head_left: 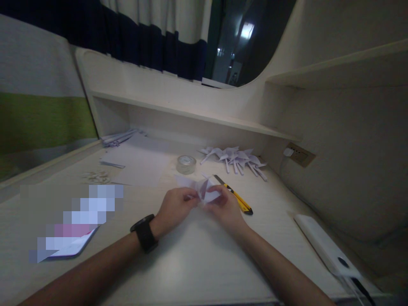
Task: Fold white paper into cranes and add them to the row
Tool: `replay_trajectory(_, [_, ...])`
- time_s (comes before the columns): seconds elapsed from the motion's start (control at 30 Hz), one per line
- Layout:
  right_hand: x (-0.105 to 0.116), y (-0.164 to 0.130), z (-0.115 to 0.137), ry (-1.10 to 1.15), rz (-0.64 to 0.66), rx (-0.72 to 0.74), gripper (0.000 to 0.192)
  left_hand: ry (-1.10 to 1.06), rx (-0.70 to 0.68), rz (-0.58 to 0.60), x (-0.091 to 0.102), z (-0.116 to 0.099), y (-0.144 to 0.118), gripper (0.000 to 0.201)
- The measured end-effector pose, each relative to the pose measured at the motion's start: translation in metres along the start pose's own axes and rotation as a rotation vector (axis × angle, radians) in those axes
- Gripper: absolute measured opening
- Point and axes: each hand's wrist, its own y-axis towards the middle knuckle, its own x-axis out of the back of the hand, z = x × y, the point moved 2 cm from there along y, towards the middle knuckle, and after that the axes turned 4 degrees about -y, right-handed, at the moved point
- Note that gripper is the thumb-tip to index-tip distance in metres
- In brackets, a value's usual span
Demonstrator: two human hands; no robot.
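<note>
A partly folded piece of pale lilac paper point(204, 189) is held between both hands just above the desk point(191, 263). My left hand point(174, 207), with a black watch on its wrist, pinches the paper's left side. My right hand point(225, 208) grips its right side, fingers curled over the fold. A point of the paper sticks out to the left toward a roll of clear tape point(186, 164).
A yellow utility knife point(237, 199) lies just right of my hands. Several finished folded paper shapes point(237, 159) sit at the back. Sheets of paper point(137, 163) and paper strips point(119, 137) lie back left. A white device point(325, 244) rests at the right, a phone point(73, 246) at the left.
</note>
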Motion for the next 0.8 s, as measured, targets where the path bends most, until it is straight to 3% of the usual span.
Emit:
replay_trajectory(0.43, [0.003,0.000,0.008,-0.075,-0.108,0.068,0.034,-0.093,0.068,-0.009,0.000,0.000,-0.002,0.017])
replay_trajectory(0.6, [0.004,0.001,0.005,-0.065,-0.157,-0.003,0.032,-0.113,0.073,-0.033,0.003,-0.005,-0.002,0.016])
replay_trajectory(0.67, [0.005,0.002,0.004,-0.023,-0.182,-0.041,0.035,-0.109,0.073,-0.115,0.008,-0.006,-0.002,0.018])
replay_trajectory(0.8, [0.007,0.005,0.006,0.103,-0.199,-0.090,0.043,-0.244,0.069,-0.480,0.022,0.001,0.000,0.020])
